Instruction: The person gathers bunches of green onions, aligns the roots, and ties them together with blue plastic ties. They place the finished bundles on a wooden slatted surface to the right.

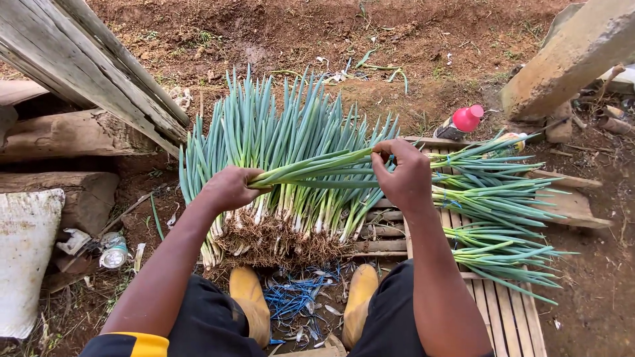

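Observation:
My left hand (230,187) grips the root end of a small bunch of green onions (317,170) held level in front of me. My right hand (402,173) pinches the same bunch farther along its green stalks. Below the hands lies a large pile of green onions (278,132), leaves fanning away from me and pale roots (278,241) toward me. To the right, tied bundles of green onions (496,205) rest on a wooden slatted pallet (509,317), leaves pointing right.
Blue ties (294,297) are scattered between my yellow boots (248,294). A bottle with a red cap (463,121) lies on the soil behind the pallet. Wooden beams (86,66) and logs stand at left, a white sack (26,251) by them, another beam (569,59) at upper right.

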